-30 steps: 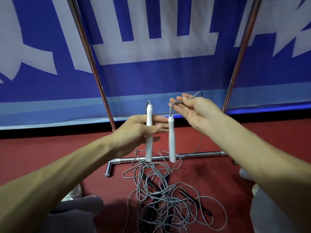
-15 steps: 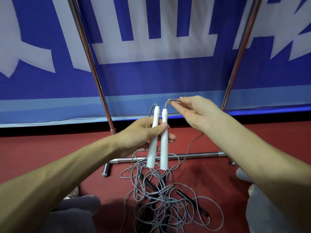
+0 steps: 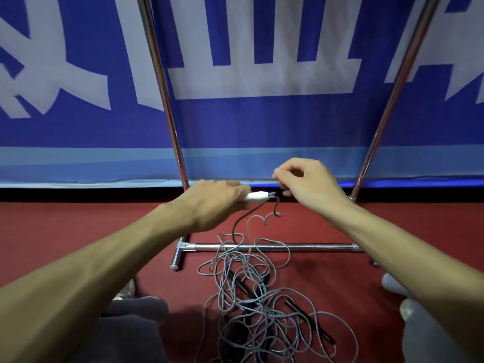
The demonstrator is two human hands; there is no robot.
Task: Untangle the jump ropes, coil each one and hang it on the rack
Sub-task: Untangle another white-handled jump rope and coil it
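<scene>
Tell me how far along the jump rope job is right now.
Early. Done: the white handles are paired in the left hand. In hand: the right hand pinches the grey cord at the handle tips. Left: most of that cord lies tangled on the floor over a black rope; no rope hangs on the visible part of the rack.

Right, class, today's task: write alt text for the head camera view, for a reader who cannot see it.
A person's left hand grips white jump rope handles while the right hand pinches the grey cord at their tips. More cord lies tangled on the red floor by a metal rack.
</scene>
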